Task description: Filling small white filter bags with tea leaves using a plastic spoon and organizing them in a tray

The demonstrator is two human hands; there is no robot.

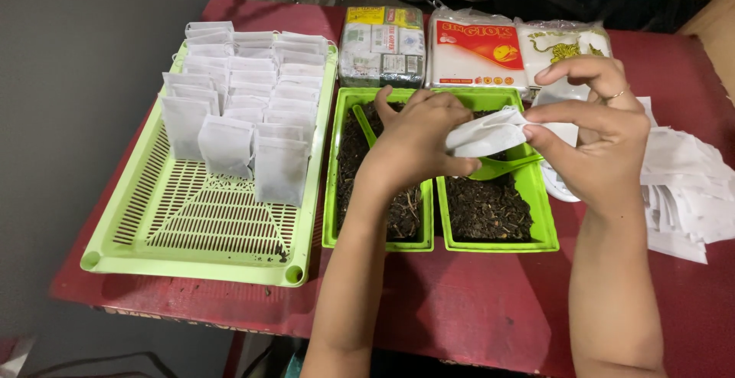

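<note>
Left hand [417, 137] and right hand [593, 129] — fingers pinching one white pouch [488, 133] | above green tea trays [536, 194] | filled pouches [245, 110] — left of trays

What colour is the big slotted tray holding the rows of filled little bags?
Light green; the tray shows clearly in the head view, left of the two hands.

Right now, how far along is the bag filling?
Done: rows of filled white bags stand in the back part of the slotted green tray; its front is bare. In hand: the left hand and right hand hold one bag over the two green bins of dark loose leaves, a green scoop resting there. Left: a pile of flat empty bags at the right.
</note>
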